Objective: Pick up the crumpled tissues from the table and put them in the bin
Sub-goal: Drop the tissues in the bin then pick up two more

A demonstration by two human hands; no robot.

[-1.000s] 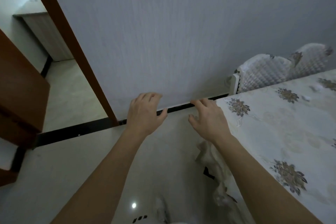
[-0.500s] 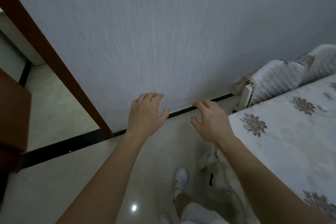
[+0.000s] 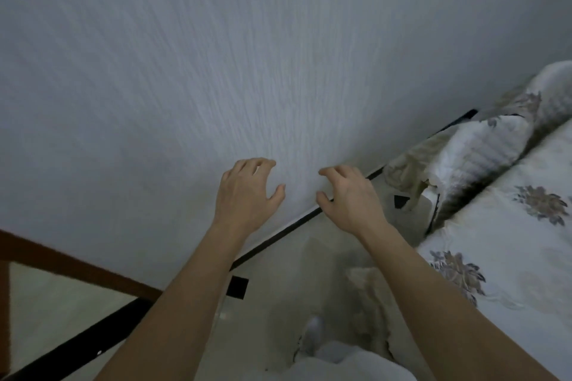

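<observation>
My left hand [image 3: 246, 192] and my right hand [image 3: 348, 195] are both stretched out in front of me toward a pale textured wall [image 3: 247, 56], fingers spread and slightly curled, holding nothing. The table [image 3: 510, 257], covered with a cream flowered cloth, lies at the right, just right of my right forearm. No crumpled tissue and no bin show in this view.
Chairs with white quilted covers [image 3: 483, 158] stand against the table's far side near the wall. A brown door frame [image 3: 71, 266] sits at the lower left. Pale tiled floor [image 3: 278, 303] with a black skirting line runs below; my white shoe [image 3: 312, 334] is on it.
The view has swung right and tilted: the doorway has slid out at the left, the wall fills more of the frame. Both hands stay raised, fingers a little more curled.
</observation>
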